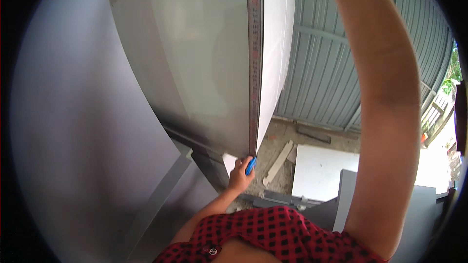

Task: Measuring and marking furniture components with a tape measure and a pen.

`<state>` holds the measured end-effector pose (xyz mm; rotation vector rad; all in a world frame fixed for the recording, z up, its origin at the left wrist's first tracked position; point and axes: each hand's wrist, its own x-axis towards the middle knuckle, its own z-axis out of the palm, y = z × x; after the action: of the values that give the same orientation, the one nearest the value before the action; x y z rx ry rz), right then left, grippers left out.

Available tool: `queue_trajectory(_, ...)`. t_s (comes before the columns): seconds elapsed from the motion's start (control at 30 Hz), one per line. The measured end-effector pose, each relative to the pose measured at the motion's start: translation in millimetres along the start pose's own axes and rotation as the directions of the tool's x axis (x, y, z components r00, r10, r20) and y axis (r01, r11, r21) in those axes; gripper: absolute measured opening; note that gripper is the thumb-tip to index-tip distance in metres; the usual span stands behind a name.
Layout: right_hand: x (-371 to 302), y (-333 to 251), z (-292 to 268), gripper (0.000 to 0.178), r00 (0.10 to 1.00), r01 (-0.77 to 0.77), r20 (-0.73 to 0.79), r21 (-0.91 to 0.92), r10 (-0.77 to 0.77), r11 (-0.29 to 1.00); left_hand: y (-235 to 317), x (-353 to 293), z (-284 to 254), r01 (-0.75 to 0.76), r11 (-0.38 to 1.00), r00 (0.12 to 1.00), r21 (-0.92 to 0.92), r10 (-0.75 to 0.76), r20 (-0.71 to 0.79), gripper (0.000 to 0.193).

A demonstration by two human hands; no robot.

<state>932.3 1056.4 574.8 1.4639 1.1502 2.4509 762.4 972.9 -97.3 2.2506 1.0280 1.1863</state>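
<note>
My left hand [240,174] is closed round a blue tape measure [250,166] at the lower corner of a tall pale panel [204,68]. From there the metal tape blade [254,68] runs straight up along the panel's right edge and leaves the picture at the top. My right arm [385,83] reaches upward on the right side. Its hand lies beyond the upper edge, so what it touches is hidden.
Large grey panels [87,117] stand close on the left. Corrugated sheet metal [321,68] forms the wall behind. On the ground lie a narrow wooden strip [278,163] and a white board [321,173]. A grey panel piece [421,214] sits at the lower right.
</note>
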Motion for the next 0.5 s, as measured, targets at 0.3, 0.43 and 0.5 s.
queue_trajectory(0.3, -7.7, 1.1, -13.4, 0.022, 0.993, 0.110, 0.027, 0.083, -0.112, 0.991, 2.2, -1.8, -0.7, -0.012, 1.000, 1.000, -0.002, 0.012, -0.013, 0.046)
queue_trajectory(0.43, -12.5, -2.2, -16.1, 0.028, 0.878, -0.332, 0.197, 0.906, 0.435, 0.261, -0.2, -0.9, 1.5, -0.016, 1.000, 1.000, 0.012, 0.017, -0.020, 0.047)
queue_trajectory(0.5, -15.0, 0.9, -25.1, 0.029, 0.883, -0.335, 0.222, 0.915, 0.414, 0.224, -1.6, -0.8, 0.8, -0.023, 1.000, 0.999, 0.018, 0.023, -0.025, 0.046)
